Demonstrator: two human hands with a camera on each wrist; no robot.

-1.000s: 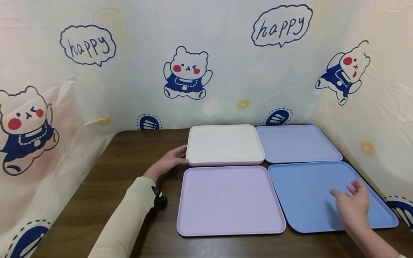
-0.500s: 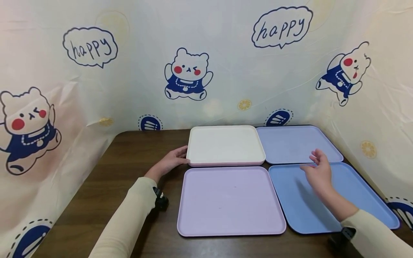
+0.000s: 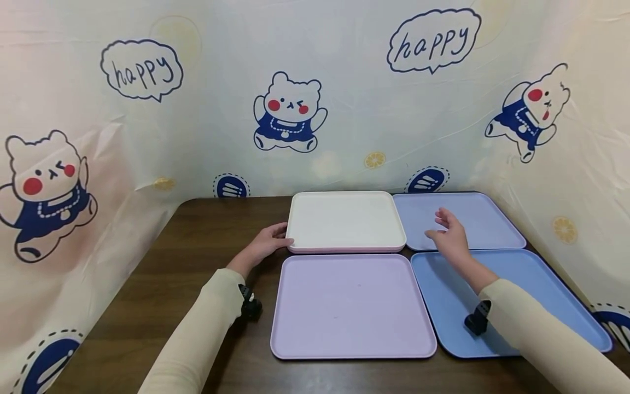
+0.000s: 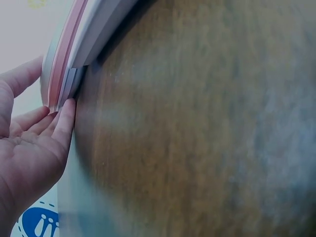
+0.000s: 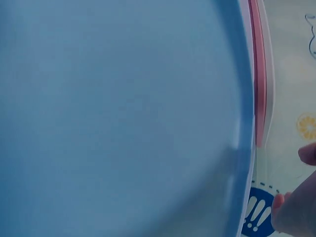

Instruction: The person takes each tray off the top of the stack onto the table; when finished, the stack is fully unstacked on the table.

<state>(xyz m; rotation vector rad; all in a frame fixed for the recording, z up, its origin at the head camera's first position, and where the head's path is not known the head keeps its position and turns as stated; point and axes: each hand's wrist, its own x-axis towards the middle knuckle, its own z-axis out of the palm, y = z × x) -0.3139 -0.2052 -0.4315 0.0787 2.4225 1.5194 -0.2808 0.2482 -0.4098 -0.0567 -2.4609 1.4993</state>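
A white tray (image 3: 346, 221) lies on top of a pink tray (image 4: 61, 69) in a stack at the back of the table. My left hand (image 3: 263, 245) is at the stack's left edge, its thumb at the white rim. In the left wrist view the extended fingers (image 4: 64, 121) touch the side of the stacked rims. Over the periwinkle tray (image 3: 497, 221), my right hand (image 3: 450, 239) hovers with thumb and fingers spread, holding nothing. It is right of the stack and apart from it. How many trays lie under the pink one is hard to tell.
A lilac tray (image 3: 351, 306) lies in front of the stack, with a blue tray (image 3: 536, 273) to its right under my right forearm. All rest on a dark wooden table (image 3: 197, 235). Printed cloth (image 3: 206, 126) stands around the back and sides.
My right hand has moved from above the blue tray leftward and away from me, over the periwinkle tray toward the stack. My left hand stays at the stack, its thumb slightly further over the rim.
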